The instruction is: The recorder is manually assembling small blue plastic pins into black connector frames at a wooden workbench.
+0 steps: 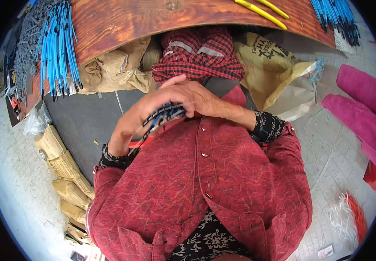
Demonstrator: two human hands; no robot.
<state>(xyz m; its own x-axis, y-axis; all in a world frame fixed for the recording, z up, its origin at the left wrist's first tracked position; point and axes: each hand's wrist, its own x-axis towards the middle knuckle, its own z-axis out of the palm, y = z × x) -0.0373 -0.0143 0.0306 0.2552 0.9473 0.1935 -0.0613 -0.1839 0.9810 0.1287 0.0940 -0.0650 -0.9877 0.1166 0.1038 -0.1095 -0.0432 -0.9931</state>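
Observation:
In front of my red jacket, a bundle of thin blue-and-black cables point(165, 115) is clasped in my left hand point(142, 112). The left fingers curl over the top of it, and its black ends hang out toward the left wrist. My right hand point(193, 92) comes in from the right and overlaps the left one, closed against the bundle's right end. Most of the right fingers are hidden behind the left hand, and some blur lies where the two meet. Something flat and red point(141, 142) shows just below the bundle.
Ahead is a brown wooden table point(153, 15), with blue cables point(59, 52) hanging over its left edge, more blue cables point(335, 17) at the far right, and yellow tool handles point(262, 13). Paper sacks point(114, 71), a yellow woven sack point(270, 74) and folded cartons point(61, 156) lie around.

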